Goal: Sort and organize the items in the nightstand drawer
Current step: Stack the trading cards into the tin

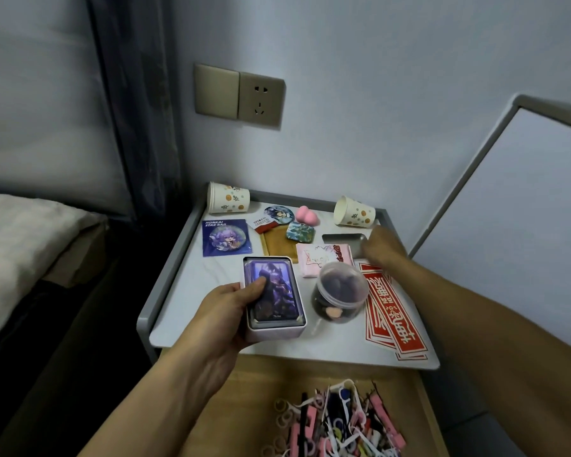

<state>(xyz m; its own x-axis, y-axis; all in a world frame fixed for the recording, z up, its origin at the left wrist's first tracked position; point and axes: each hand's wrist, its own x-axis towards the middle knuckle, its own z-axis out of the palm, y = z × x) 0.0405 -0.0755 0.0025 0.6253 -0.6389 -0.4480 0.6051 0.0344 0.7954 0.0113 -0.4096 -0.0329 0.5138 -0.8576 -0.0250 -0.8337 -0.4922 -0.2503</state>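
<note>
My left hand (226,308) grips a white card box (274,300) with a purple character card on top, thumb across the card, just above the nightstand top (192,291). Farther back, my right hand (381,247) reaches over the metal tin lid (342,240); it is blurred, and I cannot tell whether its fingers touch the lid. Below the top, the open drawer (251,390) holds a heap of pink, black and white clips and tags (337,423).
On the top lie two tipped paper cups (228,197) (355,212), a badge pack (226,239), a round badge (278,215), a pink sponge (307,215), a brown board (279,244), a pink packet (323,258), a clear jar (340,291) and red stickers (393,311). A bed stands left, a white panel right.
</note>
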